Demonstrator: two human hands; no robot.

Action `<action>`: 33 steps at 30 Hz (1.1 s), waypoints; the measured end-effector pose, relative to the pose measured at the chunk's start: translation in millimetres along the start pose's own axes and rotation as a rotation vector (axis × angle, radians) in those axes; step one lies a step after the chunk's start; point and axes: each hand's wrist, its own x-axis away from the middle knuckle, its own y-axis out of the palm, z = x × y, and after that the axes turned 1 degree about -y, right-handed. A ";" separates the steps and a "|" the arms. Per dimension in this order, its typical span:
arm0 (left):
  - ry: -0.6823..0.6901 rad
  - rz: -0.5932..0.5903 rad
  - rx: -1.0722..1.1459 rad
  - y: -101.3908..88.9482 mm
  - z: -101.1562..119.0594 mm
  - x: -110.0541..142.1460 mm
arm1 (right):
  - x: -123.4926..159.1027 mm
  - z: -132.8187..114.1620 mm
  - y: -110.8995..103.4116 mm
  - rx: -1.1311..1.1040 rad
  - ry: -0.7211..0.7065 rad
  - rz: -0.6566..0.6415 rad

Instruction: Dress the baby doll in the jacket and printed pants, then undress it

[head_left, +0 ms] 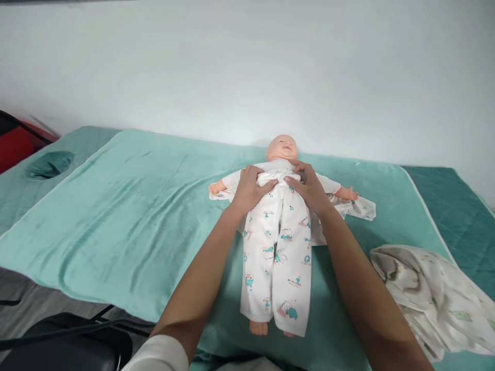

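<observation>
A baby doll (pixel 281 148) lies on its back, head toward the wall, arms spread to the sides. White printed baby pants (pixel 288 242) cover its legs up to the chest, with the feet just showing at the cuffs. My left hand (pixel 253 188) grips the waistband on the left side, thumb on the front of the fabric. On the opposite side, my right hand (pixel 307 188) holds the waistband with thumb and fingers. A printed baby shirt (pixel 361 207) is spread under the doll, its sleeves beneath the arms. The fingertips are partly hidden by cloth.
The doll rests on a green padded bed cover (pixel 127 206) against a white wall (pixel 232 67). A crumpled printed cloth (pixel 433 293) lies at the right. A black chair (pixel 69 342) stands at the lower left, and a red object (pixel 15 147) at the far left.
</observation>
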 end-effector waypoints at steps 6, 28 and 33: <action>0.170 0.041 -0.198 3.9 -0.4 1.8 | 12.7 -22.3 -7.3 0.071 -0.173 -0.032; 0.127 0.146 0.038 -4.9 -26.9 74.2 | 98.7 -0.2 -28.1 0.084 0.048 -0.070; 0.152 0.223 0.088 -3.4 -22.4 110.5 | 117.7 -8.7 -12.4 0.284 -0.032 0.186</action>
